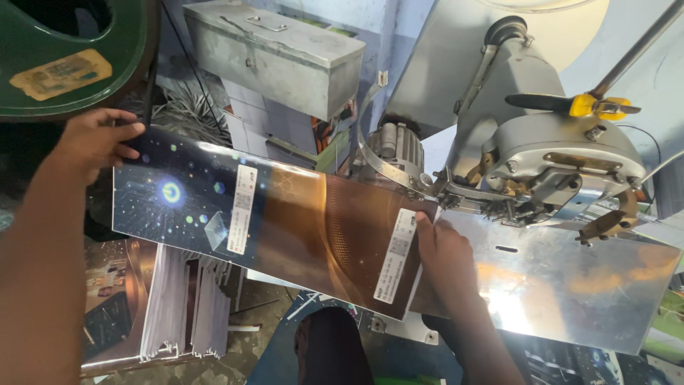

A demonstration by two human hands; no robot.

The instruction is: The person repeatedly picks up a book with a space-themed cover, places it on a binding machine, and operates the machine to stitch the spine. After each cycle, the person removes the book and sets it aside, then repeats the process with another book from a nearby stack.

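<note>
Cluttered workshop surroundings fill the view, with a grey stitching machine (548, 157) as the landmark at the right. Under the machine's head a shiny metal plate (570, 285) slopes down to the right and reflects light. A long glossy printed sheet (285, 221), dark blue with glowing dots at its far end and brown with fine dots at the near end, lies across the space to the left of the machine, its near edge touching the plate just under the machine's head. Two white label strips sit on the sheet, one near its middle and one at the edge closest to the machine.

The right hand (445, 257) rests just below and left of the machine's head, fingers flat and close together, pressing down the sheet's near edge beside the white strip. The left hand (92, 142), well away from the machine at the sheet's far corner, pinches that corner between thumb and fingers, holding the sheet up.

Behind the sheet, up and left of the machine, stands a grey metal box (274, 53) with a handle on its lid. Farther left of that, a green round container (71, 57) bears a yellow sticker. Below the sheet's far end, well left of the machine, lies a stack of printed sheets (178, 303) with white edges showing.
</note>
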